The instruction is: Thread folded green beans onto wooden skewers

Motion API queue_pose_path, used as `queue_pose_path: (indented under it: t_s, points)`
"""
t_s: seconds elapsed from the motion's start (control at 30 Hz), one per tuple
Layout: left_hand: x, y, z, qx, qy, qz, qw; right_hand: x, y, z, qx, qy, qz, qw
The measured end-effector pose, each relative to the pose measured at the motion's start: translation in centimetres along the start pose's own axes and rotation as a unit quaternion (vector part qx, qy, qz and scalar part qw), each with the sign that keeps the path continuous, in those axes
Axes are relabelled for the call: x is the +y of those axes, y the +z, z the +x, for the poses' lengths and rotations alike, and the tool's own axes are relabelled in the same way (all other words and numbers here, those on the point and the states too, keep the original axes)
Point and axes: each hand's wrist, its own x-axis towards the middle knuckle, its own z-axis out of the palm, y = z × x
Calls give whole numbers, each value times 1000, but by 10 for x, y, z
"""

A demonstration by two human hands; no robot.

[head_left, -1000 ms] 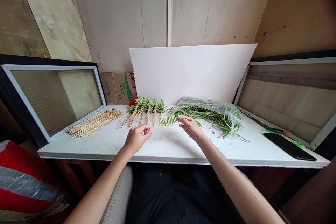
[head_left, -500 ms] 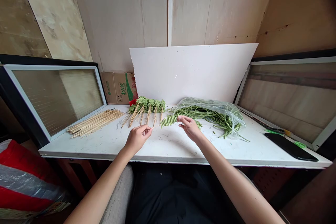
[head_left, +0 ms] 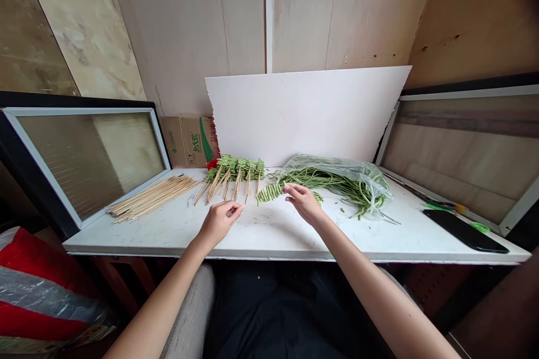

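Observation:
My left hand (head_left: 220, 221) pinches the bare end of a thin wooden skewer (head_left: 250, 202). Green bean pieces (head_left: 270, 193) are threaded side by side along its other part. My right hand (head_left: 301, 201) is closed on the far end of that bean row, fingertips against the beans; the skewer's tip is hidden there. Behind the hands lies a stack of finished bean skewers (head_left: 241, 168), their bare sticks pointing toward me. Long loose green beans (head_left: 332, 179) spill from a clear plastic bag (head_left: 370, 176) at the right. A few more bean pieces (head_left: 317, 198) show just behind my right hand.
On the left of the white table (head_left: 168, 238) is a pile of bare skewers (head_left: 154, 197). A cardboard box (head_left: 189, 140) and a white board (head_left: 311, 115) stand at the back. A black phone (head_left: 463, 230) lies at the right, near scissors (head_left: 442, 203). Framed panels flank both sides.
The camera view has shifted slightly. Both hands keep almost the same position and hold on the bean skewer.

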Motion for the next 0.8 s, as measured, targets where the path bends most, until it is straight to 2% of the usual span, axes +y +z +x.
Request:
queue_pose_path:
  t_s: [0.27, 0.4, 0.57, 0.7, 0.8]
  points:
    - [-2, -1, 4, 4, -23, -9, 1000, -15, 4, 0, 2, -11, 21, 1000]
    - [-4, 0, 5, -14, -8, -28, 999, -18, 2, 1, 38, -19, -1, 999]
    - [-4, -1, 5, 21, 0, 11, 1000, -13, -2, 3, 63, -26, -32, 997]
    - [-6, 1, 2, -14, -15, 0, 1000, -12, 2, 1, 53, -33, -35, 997]
    - [-9, 1, 0, -18, -11, 25, 999, -13, 6, -2, 61, -40, -61, 995]
